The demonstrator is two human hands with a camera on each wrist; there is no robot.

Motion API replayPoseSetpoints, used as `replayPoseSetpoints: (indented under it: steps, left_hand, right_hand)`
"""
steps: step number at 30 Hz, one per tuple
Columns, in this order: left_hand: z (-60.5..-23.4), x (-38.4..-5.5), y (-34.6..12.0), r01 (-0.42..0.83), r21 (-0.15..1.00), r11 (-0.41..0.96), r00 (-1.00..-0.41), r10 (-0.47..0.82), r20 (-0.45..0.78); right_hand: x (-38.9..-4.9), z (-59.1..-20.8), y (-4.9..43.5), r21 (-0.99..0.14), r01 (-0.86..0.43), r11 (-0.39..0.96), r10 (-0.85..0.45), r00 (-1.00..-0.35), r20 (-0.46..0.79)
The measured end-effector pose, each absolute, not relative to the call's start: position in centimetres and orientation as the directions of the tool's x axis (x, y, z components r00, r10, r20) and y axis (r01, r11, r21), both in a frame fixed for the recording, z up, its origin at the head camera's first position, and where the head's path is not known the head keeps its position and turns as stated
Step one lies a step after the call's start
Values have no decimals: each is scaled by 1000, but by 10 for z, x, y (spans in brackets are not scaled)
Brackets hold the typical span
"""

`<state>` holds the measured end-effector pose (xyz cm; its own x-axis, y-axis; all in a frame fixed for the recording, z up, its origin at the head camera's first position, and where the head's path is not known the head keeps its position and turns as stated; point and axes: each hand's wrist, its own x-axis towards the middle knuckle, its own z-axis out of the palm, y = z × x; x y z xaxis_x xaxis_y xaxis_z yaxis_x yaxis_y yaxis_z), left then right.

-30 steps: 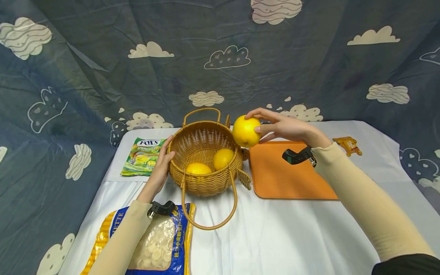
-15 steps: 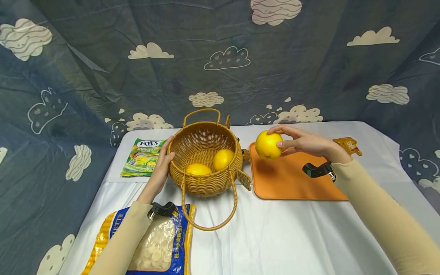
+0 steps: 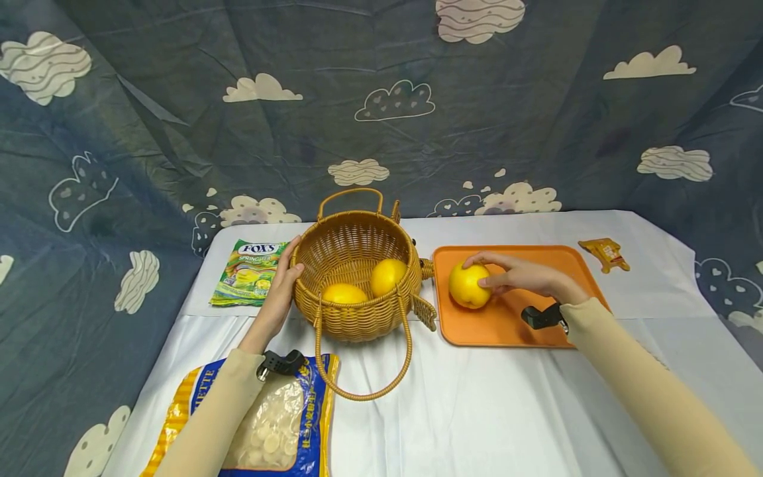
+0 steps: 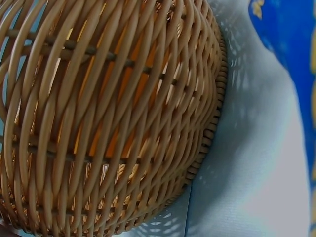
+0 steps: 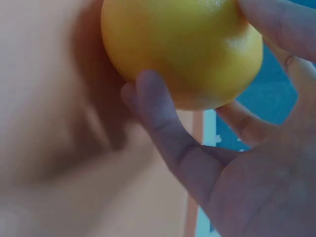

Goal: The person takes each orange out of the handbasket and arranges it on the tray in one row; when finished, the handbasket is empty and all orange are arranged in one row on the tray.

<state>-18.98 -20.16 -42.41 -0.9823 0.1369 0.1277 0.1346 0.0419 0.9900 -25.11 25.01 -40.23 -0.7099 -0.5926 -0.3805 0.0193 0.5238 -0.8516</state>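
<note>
In the head view my left hand point(image 3: 279, 291) rests against the left side of a wicker basket point(image 3: 352, 324), its thumb at the rim and its index finger lying straight. The basket's woven wall point(image 4: 113, 118) fills most of the left wrist view. Inside the basket lie two lemon-like yellow fruits, one at the front point(image 3: 344, 293) and one at the right point(image 3: 388, 276). My right hand point(image 3: 524, 275) holds a yellow apple point(image 3: 469, 286) between thumb and fingers over the left part of an orange tray point(image 3: 536, 324). Whether the apple touches the tray I cannot tell.
A green candy bag point(image 3: 247, 271) lies left of the basket. A blue and yellow bag of pale round pieces point(image 3: 271, 424) lies in front, partly under the left forearm. Behind the tray's right corner is a small orange-brown packet point(image 3: 605, 254). The basket's front handle point(image 3: 368, 397) hangs forward.
My right hand has carried the apple from beside the basket's rim rightward over the tray, then down. The left hand and the basket have stayed in place.
</note>
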Motion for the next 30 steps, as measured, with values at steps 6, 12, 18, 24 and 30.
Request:
replayPoseSetpoints:
  steps: [6, 12, 18, 24, 30]
  left_hand:
    - [-424, -190, -201, 133, 990, 51, -983, 133, 125]
    - [-425, -190, -202, 138, 989, 51, -983, 131, 131]
    - [-425, -190, -202, 148, 988, 51, -981, 133, 140]
    - [-425, -190, -202, 151, 987, 57, -981, 130, 142]
    - [-427, -191, -203, 174, 984, 51, -977, 137, 165]
  right_hand:
    - [-251, -404, 250, -834, 24, 551, -582, -705, -405]
    - [-248, -402, 251, -829, 33, 558, -583, -695, -420]
    - [-245, -403, 252, -845, 48, 533, -583, -702, -408]
    - [-245, -405, 254, -853, 26, 521, -598, -703, -386]
    - [-244, -404, 254, -858, 22, 513, -596, -710, -374]
